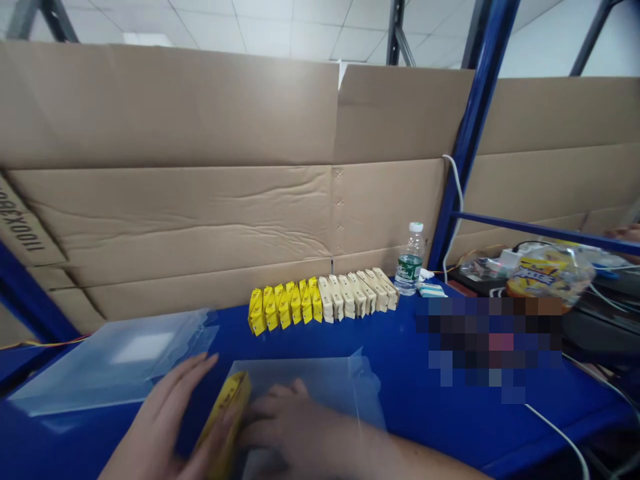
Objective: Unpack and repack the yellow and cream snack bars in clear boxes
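A yellow packet (pixel 235 393) stands tilted at the bottom centre, with the thumb of my left hand (pixel 165 420) across it and the fingers of that hand stretched out to its left. My right hand (pixel 295 423) is over a clear plastic bag (pixel 320 370), its blurred fingertips close to the packet's right side. Whether those fingertips grip anything cannot be made out. Behind the hands, a row of several yellow packets (pixel 284 303) continues to the right as several cream packets (pixel 356 295), all standing on edge.
More clear plastic bags (pixel 145 347) lie at the left on the blue table (pixel 400 373). A water bottle (pixel 409 263) stands by the cardboard wall (pixel 200 220). To the right are a blue metal post (pixel 470 133), a snack bag (pixel 545 273) and white cables (pixel 555 430).
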`<state>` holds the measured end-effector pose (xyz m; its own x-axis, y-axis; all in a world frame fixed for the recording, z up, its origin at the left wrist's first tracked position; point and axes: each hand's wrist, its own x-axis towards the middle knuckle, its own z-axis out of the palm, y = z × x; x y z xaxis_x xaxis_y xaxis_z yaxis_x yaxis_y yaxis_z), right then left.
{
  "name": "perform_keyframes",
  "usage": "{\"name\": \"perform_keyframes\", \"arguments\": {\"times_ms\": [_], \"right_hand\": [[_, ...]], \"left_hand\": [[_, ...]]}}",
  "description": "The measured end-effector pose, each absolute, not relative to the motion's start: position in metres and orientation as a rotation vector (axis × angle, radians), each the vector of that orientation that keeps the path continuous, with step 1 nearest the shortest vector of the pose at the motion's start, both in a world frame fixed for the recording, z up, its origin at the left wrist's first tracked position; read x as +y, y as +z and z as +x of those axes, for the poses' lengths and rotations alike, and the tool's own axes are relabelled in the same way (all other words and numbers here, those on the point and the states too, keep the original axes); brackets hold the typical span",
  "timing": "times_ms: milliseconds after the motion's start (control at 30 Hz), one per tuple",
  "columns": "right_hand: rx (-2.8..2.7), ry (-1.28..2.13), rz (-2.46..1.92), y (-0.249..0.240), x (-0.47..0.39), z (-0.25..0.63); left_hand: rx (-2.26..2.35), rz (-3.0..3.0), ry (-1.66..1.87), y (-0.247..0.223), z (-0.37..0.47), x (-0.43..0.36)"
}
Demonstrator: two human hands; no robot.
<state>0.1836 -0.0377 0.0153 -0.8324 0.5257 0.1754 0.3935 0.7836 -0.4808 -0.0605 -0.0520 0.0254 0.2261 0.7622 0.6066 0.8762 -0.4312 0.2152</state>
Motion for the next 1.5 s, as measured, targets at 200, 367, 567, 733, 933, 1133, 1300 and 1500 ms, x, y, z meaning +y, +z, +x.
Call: {"name": "perform_keyframes", "arguments": {"times_ms": [200,367,567,733,933,1133,1300,1500], "right_hand": [[-2.651,0.657,-0.72,0.023,-0.042,0.188],[-2.712,0.376,-0.822,-0.007,-0.036,0.188],[-2.818,0.119,-0.729,-0.022,-0.026,0.184],[-2.828,0.232,-0.586,0.004,-0.019,0.194],[-2.807,0.238,-0.768,0.005,-0.011,0.196],[-2.724,0.36,-1.051,0.024,-0.018,0.211],[-2.776,0.255,-1.135,0.03,-0.015,0.218],[-2.78,0.159,-1.346,0.035,-0.014,0.219]], "left_hand": [[-1.918,-2.442,-0.575,0.102,-0.016,0.052],[-1.978,-2.478,-0.668,0.073,-0.023,0.095],[-1.915,-2.566,-0.901,0.038,-0.029,0.096],[-1.967,-2.468,-1.127,0.013,-0.034,0.111],[-1.923,-2.444,-1.346,-0.007,-0.042,0.123],[-1.922,-2.42,-1.454,-0.016,-0.048,0.128],[-1.948,-2.395,-1.488,-0.02,-0.051,0.132],[-2.02,-2.349,-1.398,-0.009,-0.046,0.123]]}}
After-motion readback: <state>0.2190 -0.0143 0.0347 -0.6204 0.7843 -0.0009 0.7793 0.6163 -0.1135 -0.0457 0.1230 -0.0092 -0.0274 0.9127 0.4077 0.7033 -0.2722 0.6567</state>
